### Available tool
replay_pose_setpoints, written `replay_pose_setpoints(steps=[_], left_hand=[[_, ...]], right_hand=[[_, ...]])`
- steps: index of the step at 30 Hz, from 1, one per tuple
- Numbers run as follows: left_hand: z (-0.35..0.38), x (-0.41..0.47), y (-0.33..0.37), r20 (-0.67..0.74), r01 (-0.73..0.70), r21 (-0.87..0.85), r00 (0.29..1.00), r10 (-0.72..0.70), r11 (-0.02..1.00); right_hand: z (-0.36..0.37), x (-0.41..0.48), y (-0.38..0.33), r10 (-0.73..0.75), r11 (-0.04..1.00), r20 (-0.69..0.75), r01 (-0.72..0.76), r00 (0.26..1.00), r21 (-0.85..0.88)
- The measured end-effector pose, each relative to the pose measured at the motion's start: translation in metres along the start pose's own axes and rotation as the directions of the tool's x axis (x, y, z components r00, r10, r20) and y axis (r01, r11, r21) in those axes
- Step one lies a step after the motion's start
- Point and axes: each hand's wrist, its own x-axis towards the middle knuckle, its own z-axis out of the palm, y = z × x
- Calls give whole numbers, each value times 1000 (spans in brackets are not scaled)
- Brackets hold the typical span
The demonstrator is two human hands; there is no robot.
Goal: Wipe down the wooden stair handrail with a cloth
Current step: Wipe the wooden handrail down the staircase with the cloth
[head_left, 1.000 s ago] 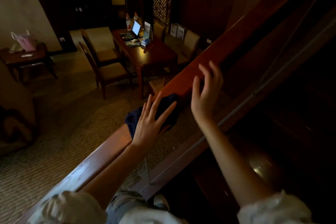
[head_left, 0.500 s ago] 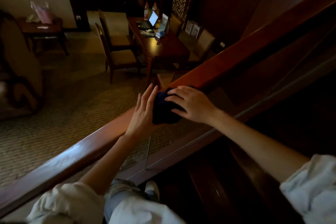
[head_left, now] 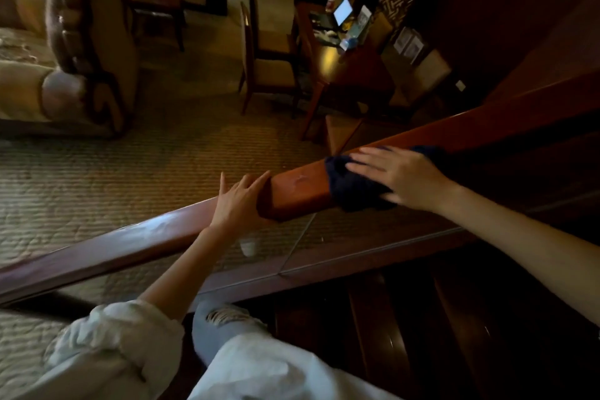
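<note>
Head view: the dark cloth [head_left: 352, 187] drapes over the wooden handrail [head_left: 298, 191], pressed flat under the right hand [head_left: 397, 177] with fingers straight. Just down the rail, apart from the cloth, the left hand [head_left: 238, 201] rests spread against the handrail.

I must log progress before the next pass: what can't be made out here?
Head view only:
- Fold of the cloth: hidden under the right hand.
- The handrail above the cloth: lost in shadow, cut off by the right edge.
- Far face of the handrail: hidden by the rail itself.
- Palm of the left hand: turned against the handrail, contact unseen.
- Small items on the dining table: blurred, too small.
</note>
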Motion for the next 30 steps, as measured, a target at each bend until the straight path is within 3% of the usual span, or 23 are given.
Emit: replay_pose_setpoints(steps=[4, 9, 13, 18, 25, 28, 30], left_hand=[[-4, 1, 3, -7, 10, -115, 1000, -11, 993], [-9, 6, 4, 16, 17, -67, 1000, -16, 998], [-7, 3, 4, 3, 39, -81, 999, -39, 996], [-7, 2, 8, -13, 42, -96, 999, -44, 994], [-1, 1, 12, -4, 113, -130, 993, -114, 985], [13, -12, 26, -65, 163, -143, 983, -174, 976], [19, -25, 38, -116, 155, -155, 978, -174, 976]], right_hand=[[0, 1, 6, 97, 995, -21, -97, 995, 2], [21, 34, -27, 62, 998, -21, -63, 998, -28], [16, 14, -14, 4, 1000, -110, -7, 994, -29], [7, -26, 20, 134, 985, -183, -152, 974, -88], [47, 49, -49, 10, 994, -249, -37, 968, -103], [44, 36, -40, -1, 1000, -318, -6, 948, -21], [37, 15, -34, 124, 992, -431, -102, 894, 73]])
